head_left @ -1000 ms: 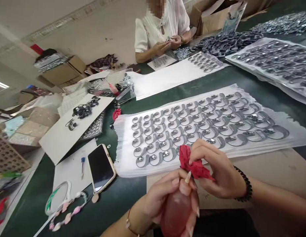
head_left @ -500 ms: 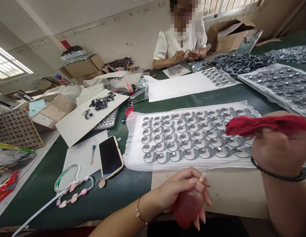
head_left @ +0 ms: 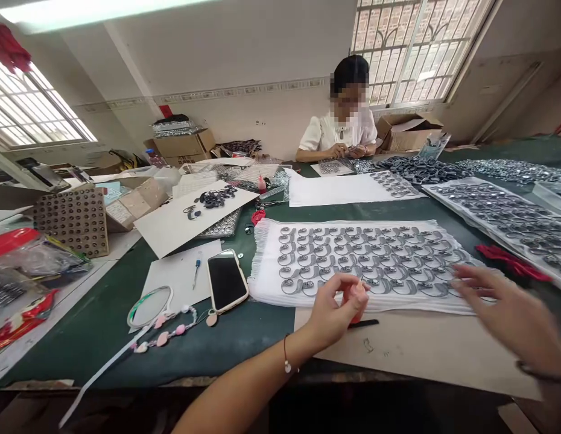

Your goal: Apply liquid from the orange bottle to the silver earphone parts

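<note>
Pink bottle (head_left: 355, 299) sits almost wholly hidden inside the left hand (head_left: 337, 306), whose fingers are curled tight around it; only a rosy patch shows between thumb and fingertips, so its long axis and the way it points cannot be made out. Just under that hand lies a thin dark stick (head_left: 364, 323) on a brown cardboard sheet (head_left: 420, 352), its length running left to right. The right hand (head_left: 507, 316) hovers to the right of the left, blurred, fingers spread and loose, grasping nothing; its wrist is cut off at the frame edge. Beyond the right hand's fingertips a red cloth (head_left: 511, 260) lies stretched on the green desk (head_left: 95, 325), long axis slanting away to the right. Directly past both hands spreads a white sheet (head_left: 266, 283) covered with rows of grey metal clips (head_left: 366, 256). Left of the left hand rest a phone (head_left: 227, 280), face up, and a beaded pink strap (head_left: 165, 331), with open green desk between them and the near edge. Farther off, another person (head_left: 341, 129) sits across the desk, hands together over small parts.
</note>
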A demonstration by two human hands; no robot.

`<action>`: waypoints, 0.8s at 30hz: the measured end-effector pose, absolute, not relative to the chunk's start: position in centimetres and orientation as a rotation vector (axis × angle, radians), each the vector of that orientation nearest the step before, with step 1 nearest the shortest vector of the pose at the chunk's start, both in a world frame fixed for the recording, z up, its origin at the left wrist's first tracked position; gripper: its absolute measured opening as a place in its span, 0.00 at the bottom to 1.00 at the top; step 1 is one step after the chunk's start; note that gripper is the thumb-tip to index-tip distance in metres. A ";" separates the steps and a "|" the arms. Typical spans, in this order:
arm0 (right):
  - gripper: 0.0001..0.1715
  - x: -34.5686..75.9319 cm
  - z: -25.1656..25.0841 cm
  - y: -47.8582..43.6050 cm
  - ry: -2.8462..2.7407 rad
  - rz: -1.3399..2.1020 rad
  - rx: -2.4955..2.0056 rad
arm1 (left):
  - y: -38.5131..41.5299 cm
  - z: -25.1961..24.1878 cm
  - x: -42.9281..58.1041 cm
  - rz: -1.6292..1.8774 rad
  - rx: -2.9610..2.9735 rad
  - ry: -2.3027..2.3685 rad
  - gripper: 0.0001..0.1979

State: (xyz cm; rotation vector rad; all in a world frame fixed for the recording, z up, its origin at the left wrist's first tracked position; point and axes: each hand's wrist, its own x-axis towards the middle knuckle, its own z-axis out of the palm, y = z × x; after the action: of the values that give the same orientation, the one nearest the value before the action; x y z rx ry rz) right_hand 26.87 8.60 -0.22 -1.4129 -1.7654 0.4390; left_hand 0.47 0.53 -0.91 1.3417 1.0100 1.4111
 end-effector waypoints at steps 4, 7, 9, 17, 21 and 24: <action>0.34 18.2 -3.0 2.2 -1.921 1.005 -1.104 | 0.5 -1.1 0.6 1.398 1.494 1.095 0.12; 0.31 14.9 -3.9 0.6 -1.762 1.186 -1.013 | 0.5 -1.0 0.6 1.395 1.566 1.123 0.13; 0.27 14.5 -3.9 0.7 -1.632 1.270 -0.963 | 0.7 -0.9 0.4 1.404 1.604 1.126 0.14; 0.21 17.2 -3.5 3.3 -1.008 1.401 -0.902 | 2.4 -1.5 -1.2 1.394 1.764 1.389 0.15; 0.21 19.0 -3.2 4.4 -0.845 1.459 -0.907 | 2.3 -1.2 -1.0 1.273 2.006 1.499 0.14; 0.18 20.5 -2.7 4.4 -0.797 1.492 -0.881 | 2.2 -1.0 -1.0 1.163 2.177 1.565 0.14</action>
State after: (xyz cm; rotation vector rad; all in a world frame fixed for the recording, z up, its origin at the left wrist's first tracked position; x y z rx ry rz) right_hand 20.45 4.36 -2.66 -0.8806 -0.7974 1.4920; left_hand -0.96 2.20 -1.01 2.1772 1.5650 1.1634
